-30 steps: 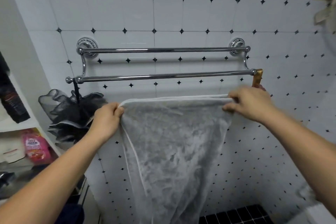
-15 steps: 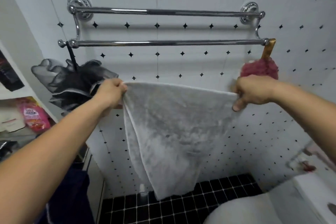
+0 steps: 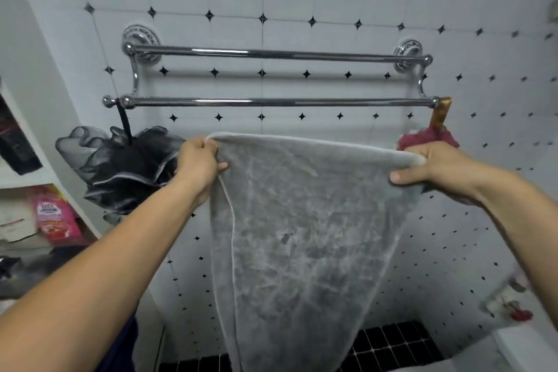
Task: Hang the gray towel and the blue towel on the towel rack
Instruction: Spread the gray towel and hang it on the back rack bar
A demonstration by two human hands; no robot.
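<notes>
A: Whereabouts of the gray towel (image 3: 302,220)?
B: Held spread just below the towel rack (image 3: 271,103), lower bar, not touching, hanging toward the floor (image 3: 392,341).
A: Held how?
B: Gripped at the top left corner by the curled left hand (image 3: 197,164), pinched at the top right by the right hand (image 3: 434,166), thumb in front.
A: Anything legible?
B: Only a blurred label on the pink pouch (image 3: 56,217), on the shelf (image 3: 27,178); unreadable.

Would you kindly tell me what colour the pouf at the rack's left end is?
The pouf is black; head view.
</notes>
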